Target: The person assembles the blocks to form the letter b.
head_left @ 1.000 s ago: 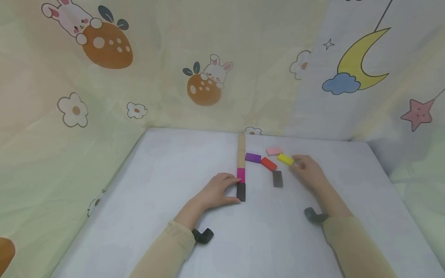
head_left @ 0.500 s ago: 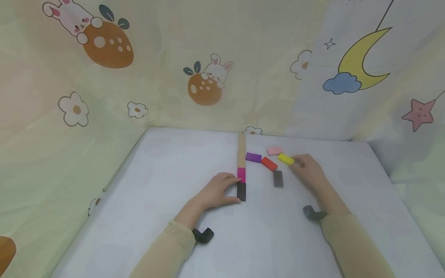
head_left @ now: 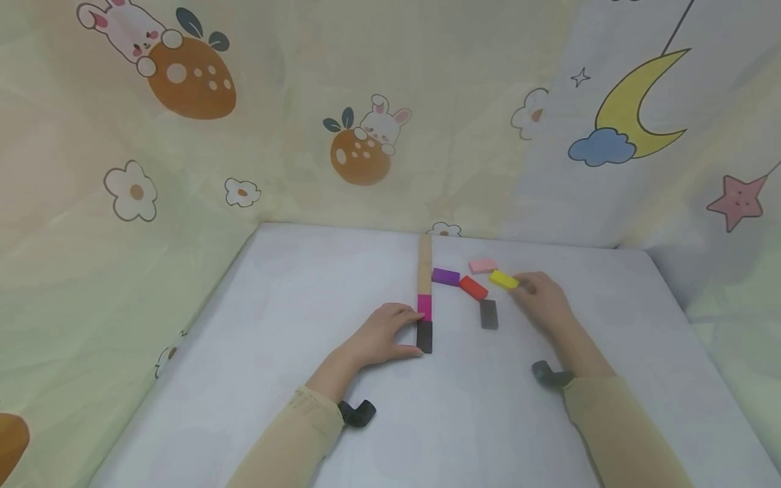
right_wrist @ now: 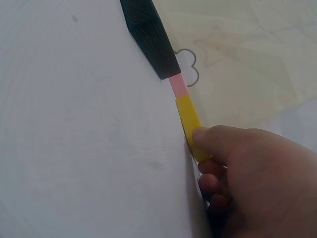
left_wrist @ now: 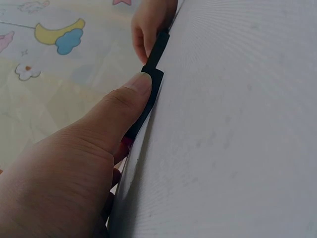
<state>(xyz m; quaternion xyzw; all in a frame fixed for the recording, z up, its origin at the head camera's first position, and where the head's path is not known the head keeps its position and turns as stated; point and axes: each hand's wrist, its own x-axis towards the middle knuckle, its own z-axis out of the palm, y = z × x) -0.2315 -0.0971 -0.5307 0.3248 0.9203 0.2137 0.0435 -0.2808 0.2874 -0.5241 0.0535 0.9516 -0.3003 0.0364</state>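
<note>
In the head view my left hand [head_left: 381, 335] grips a black block [head_left: 424, 337], its thumb at the near end and a fingertip on the magenta block [head_left: 424, 307]. These two form the near part of a straight column, with plain wooden blocks [head_left: 424, 264] at the far part. My right hand [head_left: 543, 301] pinches the near end of a yellow block [head_left: 503, 279] between thumb and fingers. The yellow block lies slanted beside a pink block [head_left: 483, 266]. In the right wrist view the thumb [right_wrist: 210, 139] presses on the yellow block's face.
Between the column and my right hand lie a purple block [head_left: 446, 276], a slanted red block [head_left: 473, 288] and a dark grey block [head_left: 489, 314]. The white table [head_left: 317, 271] meets a printed cloth wall [head_left: 287, 135] at its back edge. Black wrist pieces [head_left: 358, 413] stick out by both cuffs.
Both hands stay in place on their blocks. The whole head view shifts very slightly; no block has visibly moved on the table.
</note>
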